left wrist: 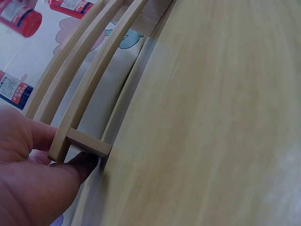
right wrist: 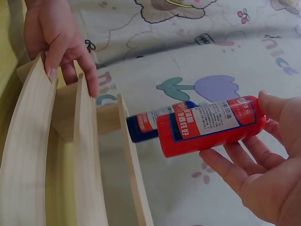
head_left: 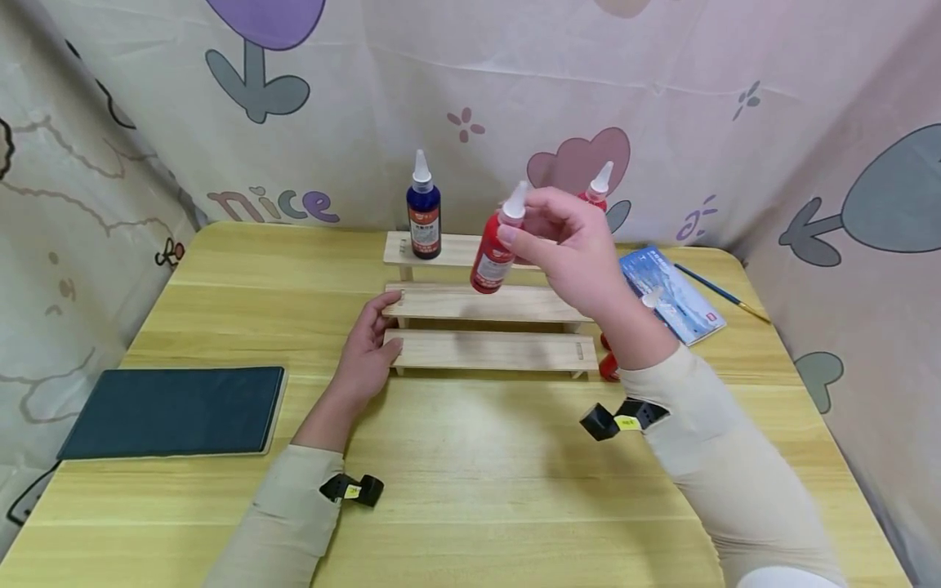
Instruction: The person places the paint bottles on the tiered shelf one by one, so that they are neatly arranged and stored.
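Note:
My right hand point(head_left: 577, 245) holds a red ink bottle point(head_left: 491, 260) with a white nozzle cap, raised over the three-tier wooden rack point(head_left: 488, 349). In the right wrist view, fingers and thumb pinch that bottle point(right wrist: 211, 125) near its capped end, its printed label showing. At the rack's left end, my left hand point(head_left: 365, 347) grips the ends of the lower tiers; the left wrist view has the fingers round the wood point(left wrist: 87, 142). A dark blue ink bottle point(head_left: 424, 216) stands upright on the top tier's left. Another red bottle point(head_left: 597, 189) is partly hidden behind my right hand.
Right of the rack, red bottles point(head_left: 608, 367) are mostly covered by my right forearm. Beyond them lie a blue booklet point(head_left: 680, 298) and a paintbrush point(head_left: 720, 292). A dark green flat pad point(head_left: 176, 412) lies at the table's left. A patterned curtain point(head_left: 470, 98) hangs behind.

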Demonstrator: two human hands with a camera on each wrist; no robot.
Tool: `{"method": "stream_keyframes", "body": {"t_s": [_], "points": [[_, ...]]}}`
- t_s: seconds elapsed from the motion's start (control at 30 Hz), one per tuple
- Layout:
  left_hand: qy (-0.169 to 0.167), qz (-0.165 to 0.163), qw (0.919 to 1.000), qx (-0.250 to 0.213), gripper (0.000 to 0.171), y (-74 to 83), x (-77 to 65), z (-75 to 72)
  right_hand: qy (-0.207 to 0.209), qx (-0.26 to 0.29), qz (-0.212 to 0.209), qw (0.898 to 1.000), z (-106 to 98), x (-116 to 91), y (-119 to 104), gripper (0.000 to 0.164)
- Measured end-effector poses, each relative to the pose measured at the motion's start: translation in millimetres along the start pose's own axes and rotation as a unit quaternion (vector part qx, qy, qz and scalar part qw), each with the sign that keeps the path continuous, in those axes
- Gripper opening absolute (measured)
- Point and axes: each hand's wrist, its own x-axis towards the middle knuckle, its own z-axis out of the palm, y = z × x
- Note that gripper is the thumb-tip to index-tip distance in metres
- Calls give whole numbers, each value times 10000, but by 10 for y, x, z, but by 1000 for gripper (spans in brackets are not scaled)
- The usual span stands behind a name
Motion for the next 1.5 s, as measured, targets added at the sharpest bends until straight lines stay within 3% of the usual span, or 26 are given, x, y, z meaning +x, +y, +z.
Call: {"method": "stream_keyframes", "body": {"t_s": [0.4,0.7,1.07,1.5], "points": [[28,13,9999,118,68,16,10,0,-321,-230,350,9986,376,130,213,27],[75,-69,9999,114,70,18,5,3,-601,-367,385,9968,570,208,387,26],[50,-36,9999,94,68,9,17,10,-574,-331,634,9958,701,176,599,27],[66,-21,9999,132,68,0,20,8,-475,-582,484,9960,757,130,621,33]]}}
